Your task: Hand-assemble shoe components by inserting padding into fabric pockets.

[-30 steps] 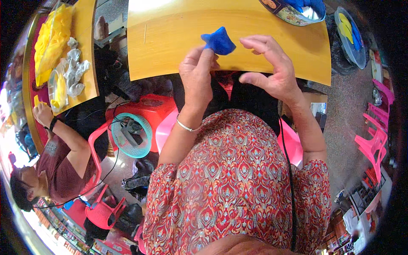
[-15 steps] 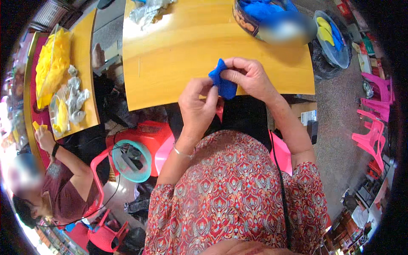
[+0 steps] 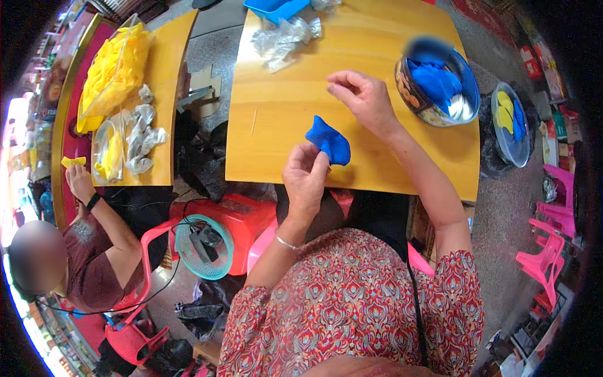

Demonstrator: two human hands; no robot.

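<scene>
My left hand point(image 3: 304, 179) pinches a small blue felt-like cloth piece point(image 3: 331, 142) by its lower edge, over the near side of the yellow wooden table point(image 3: 282, 144). The piece stands up from my fingers, its upper end narrowed to a point and its right side rounded. Apart from it, farther to the right, my right hand point(image 3: 364, 100) hangs above the table. Its thumb and forefinger are curled with a small gap between them, and nothing shows in it. A thin wooden stick point(image 3: 254, 121) lies on the table to the left.
A round tin point(image 3: 433, 116) of blue pieces stands at the table's right. Clear plastic bags point(image 3: 286, 43) and a blue tray point(image 3: 276, 9) lie at the far left. Left, a person point(image 3: 97, 239) holds a yellow piece beside a bag of yellow pieces point(image 3: 116, 69). A bowl point(image 3: 520, 151) stands right.
My right hand has let go of the blue cloth piece and moved up and away from it. My left hand keeps its pinch. The view has shifted, bringing the whole tin into sight.
</scene>
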